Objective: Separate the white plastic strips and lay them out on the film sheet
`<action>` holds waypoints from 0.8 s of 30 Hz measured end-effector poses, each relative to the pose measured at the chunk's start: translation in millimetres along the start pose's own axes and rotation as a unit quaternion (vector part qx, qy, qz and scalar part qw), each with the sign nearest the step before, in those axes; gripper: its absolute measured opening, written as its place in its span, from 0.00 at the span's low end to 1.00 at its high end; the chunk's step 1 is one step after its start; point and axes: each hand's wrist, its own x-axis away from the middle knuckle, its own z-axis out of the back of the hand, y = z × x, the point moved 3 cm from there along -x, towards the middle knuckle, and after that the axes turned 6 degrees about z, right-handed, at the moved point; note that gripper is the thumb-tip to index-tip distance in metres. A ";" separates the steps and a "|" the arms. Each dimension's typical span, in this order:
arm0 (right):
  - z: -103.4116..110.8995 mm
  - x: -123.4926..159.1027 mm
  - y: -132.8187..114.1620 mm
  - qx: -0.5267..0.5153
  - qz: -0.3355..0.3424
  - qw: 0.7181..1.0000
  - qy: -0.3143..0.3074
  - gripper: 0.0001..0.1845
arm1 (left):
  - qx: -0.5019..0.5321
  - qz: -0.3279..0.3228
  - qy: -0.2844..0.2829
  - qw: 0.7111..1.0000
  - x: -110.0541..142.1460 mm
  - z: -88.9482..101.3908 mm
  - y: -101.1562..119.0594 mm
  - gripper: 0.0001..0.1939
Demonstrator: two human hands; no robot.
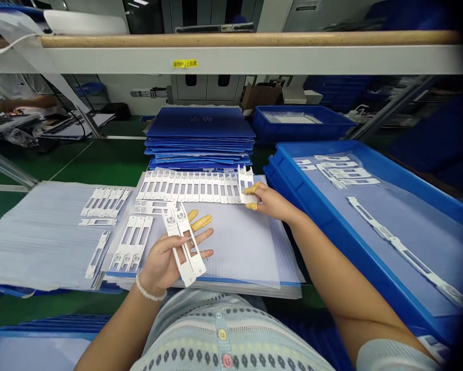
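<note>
My left hand (pixel 169 257) is palm up and holds two flat white plastic strips (pixel 184 243) across its fingers; yellow finger cots cover two fingertips. My right hand (pixel 268 201) reaches forward and pinches another white strip (pixel 246 181) at the right end of a long row of white strips (pixel 188 185). That row lies on a pale plastic sheet (pixel 239 242) in front of me. The right hand's fingertips also wear yellow cots.
More white strips (pixel 105 202) lie in groups to the left on a stack of sheets (pixel 34 242). A blue tray (pixel 370 226) at right holds several strips and a long white part (pixel 405 252). Stacked blue boards (pixel 200 136) stand behind. Another person's arm (pixel 22 103) is far left.
</note>
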 end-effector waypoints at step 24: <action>-10.9 -8.4 42.8 -0.016 -0.054 0.996 -0.070 0.26 | -0.006 -0.010 -0.036 0.999 -2.2 -2.6 0.0 0.09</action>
